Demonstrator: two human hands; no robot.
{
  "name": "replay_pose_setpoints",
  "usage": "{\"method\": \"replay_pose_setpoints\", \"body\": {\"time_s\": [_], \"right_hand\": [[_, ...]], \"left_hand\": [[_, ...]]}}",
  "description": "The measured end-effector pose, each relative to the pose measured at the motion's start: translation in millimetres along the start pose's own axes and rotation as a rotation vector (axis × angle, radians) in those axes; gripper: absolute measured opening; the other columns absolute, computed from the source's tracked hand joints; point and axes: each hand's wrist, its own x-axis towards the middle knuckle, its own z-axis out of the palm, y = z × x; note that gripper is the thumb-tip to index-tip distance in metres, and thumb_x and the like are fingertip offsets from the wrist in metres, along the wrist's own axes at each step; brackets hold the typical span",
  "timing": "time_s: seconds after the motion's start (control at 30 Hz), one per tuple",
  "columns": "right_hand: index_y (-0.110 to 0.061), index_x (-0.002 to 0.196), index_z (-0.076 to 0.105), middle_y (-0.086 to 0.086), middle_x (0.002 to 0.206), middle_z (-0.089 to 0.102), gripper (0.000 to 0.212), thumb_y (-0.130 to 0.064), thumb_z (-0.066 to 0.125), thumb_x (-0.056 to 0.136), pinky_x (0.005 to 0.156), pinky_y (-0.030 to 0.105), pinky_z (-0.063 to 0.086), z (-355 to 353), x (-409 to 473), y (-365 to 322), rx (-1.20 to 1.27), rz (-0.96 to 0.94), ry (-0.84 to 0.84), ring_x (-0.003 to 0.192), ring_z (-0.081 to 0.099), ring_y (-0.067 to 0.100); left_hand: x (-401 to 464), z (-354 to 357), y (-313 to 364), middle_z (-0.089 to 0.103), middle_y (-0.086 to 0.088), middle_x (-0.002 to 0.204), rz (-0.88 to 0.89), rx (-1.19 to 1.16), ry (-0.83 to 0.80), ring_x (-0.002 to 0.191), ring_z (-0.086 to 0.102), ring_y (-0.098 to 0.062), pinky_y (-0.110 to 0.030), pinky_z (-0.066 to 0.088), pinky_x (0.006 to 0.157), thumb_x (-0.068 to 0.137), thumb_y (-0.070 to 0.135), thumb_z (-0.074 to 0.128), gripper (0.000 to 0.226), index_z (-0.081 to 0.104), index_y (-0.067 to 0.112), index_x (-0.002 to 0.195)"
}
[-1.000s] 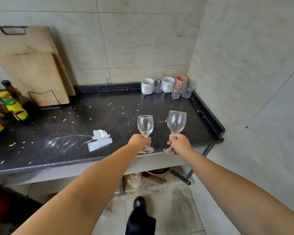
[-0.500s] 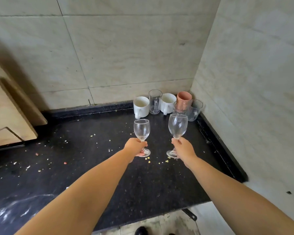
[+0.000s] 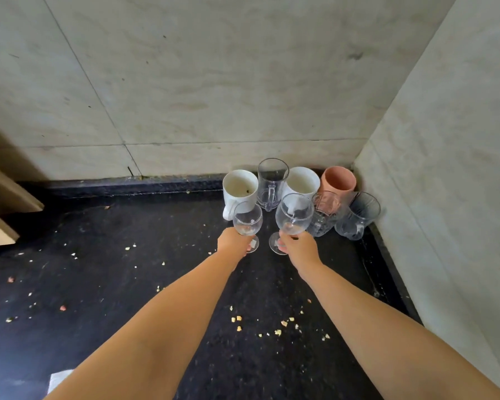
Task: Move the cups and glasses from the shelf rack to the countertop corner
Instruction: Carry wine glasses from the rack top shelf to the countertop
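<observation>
My left hand (image 3: 233, 243) grips the stem of a small wine glass (image 3: 247, 220). My right hand (image 3: 298, 248) grips the stem of a larger wine glass (image 3: 294, 215). Both glasses stand upright, their feet at or just above the black countertop (image 3: 156, 284), right in front of the corner cluster. That cluster holds a white mug (image 3: 238, 187), a clear glass mug (image 3: 272, 180), a second white mug (image 3: 303, 180), a pink cup (image 3: 338, 181), a patterned glass (image 3: 322, 217) and a clear mug (image 3: 358, 216).
Tiled walls close the corner behind and to the right. A raised black lip runs along the back and right edges. Crumbs lie scattered over the countertop. A wooden board (image 3: 0, 209) leans at the far left. A white scrap (image 3: 59, 379) lies at the bottom left.
Both hands have carried the wine glasses forward from the counter's front edge to the corner, close to the cluster of cups. The view has moved closer too.
</observation>
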Motion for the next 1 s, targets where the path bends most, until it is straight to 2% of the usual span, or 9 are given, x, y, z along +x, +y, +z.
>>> {"method": "replay_pose_setpoints", "body": {"time_s": [0.17,0.27,0.37,0.53,0.63,0.7,0.83,0.93,1.0], "right_hand": [[0.001,0.102,0.069,0.011,0.093,0.070,0.024,-0.018,0.058,0.092,0.078,0.035,0.048,14,32,-1,-0.042,-0.021,-0.013,0.091,0.065,0.025],[-0.002,0.102,0.070,0.015,0.098,0.072,0.025,-0.021,0.060,0.090,0.088,0.042,0.051,22,45,4,-0.061,-0.013,-0.022,0.095,0.067,0.028],[-0.005,0.107,0.068,0.015,0.101,0.071,0.028,-0.025,0.060,0.089,0.095,0.048,0.052,25,49,9,-0.054,-0.001,-0.035,0.098,0.067,0.029],[-0.008,0.109,0.065,0.013,0.107,0.069,0.028,-0.025,0.060,0.088,0.097,0.047,0.051,24,53,10,-0.034,0.036,-0.048,0.102,0.065,0.027],[-0.009,0.107,0.067,0.013,0.105,0.070,0.025,-0.025,0.061,0.088,0.097,0.047,0.051,24,55,10,-0.014,0.053,-0.063,0.101,0.066,0.027],[-0.010,0.110,0.066,0.013,0.108,0.069,0.027,-0.023,0.062,0.087,0.097,0.048,0.051,24,55,10,-0.016,0.043,-0.077,0.103,0.065,0.027],[-0.015,0.130,0.051,0.007,0.126,0.059,0.042,-0.016,0.062,0.089,0.100,0.045,0.051,19,43,0,0.021,0.006,-0.121,0.115,0.060,0.023],[-0.016,0.138,0.037,0.007,0.130,0.050,0.054,-0.014,0.062,0.091,0.098,0.037,0.053,11,30,-5,0.046,0.033,-0.144,0.108,0.057,0.018],[-0.018,0.141,0.033,0.008,0.130,0.049,0.058,-0.017,0.062,0.091,0.096,0.033,0.053,5,19,-7,0.033,0.051,-0.143,0.104,0.056,0.016]], "left_hand": [[32,11,-5,0.067,-0.011,0.087,-0.001,0.010,0.060,0.092,0.069,-0.034,-0.049,0.055,0.090,0.082,0.022,0.067,0.020,0.055,0.020,0.066],[45,14,-13,0.070,-0.015,0.090,-0.020,0.001,0.093,0.098,0.069,-0.038,-0.050,0.056,0.089,0.080,0.023,0.066,0.018,0.055,0.021,0.066],[46,16,-14,0.072,-0.013,0.096,-0.051,-0.029,0.120,0.099,0.069,-0.035,-0.046,0.056,0.092,0.085,0.021,0.060,0.018,0.057,0.019,0.068],[47,20,-10,0.071,-0.011,0.100,-0.087,-0.057,0.159,0.099,0.068,-0.028,-0.043,0.055,0.093,0.090,0.019,0.057,0.023,0.055,0.024,0.067],[49,21,-10,0.069,-0.007,0.093,-0.089,-0.035,0.145,0.095,0.066,-0.026,-0.043,0.055,0.094,0.091,0.019,0.056,0.008,0.063,0.017,0.088],[48,21,-9,0.067,-0.005,0.090,-0.084,0.004,0.130,0.092,0.065,-0.025,-0.043,0.055,0.093,0.091,0.020,0.057,0.019,0.065,0.011,0.105],[39,18,-2,0.064,-0.006,0.105,-0.046,0.120,0.093,0.101,0.063,-0.028,-0.044,0.054,0.095,0.091,0.019,0.054,0.026,0.058,0.014,0.117],[28,10,-2,0.062,-0.005,0.113,-0.020,0.129,0.057,0.104,0.061,-0.026,-0.043,0.054,0.095,0.087,0.016,0.060,0.042,0.050,0.016,0.127],[19,1,-1,0.061,-0.004,0.109,-0.006,0.147,0.046,0.102,0.062,-0.025,-0.040,0.055,0.093,0.086,0.016,0.064,0.048,0.047,0.016,0.131]]}}
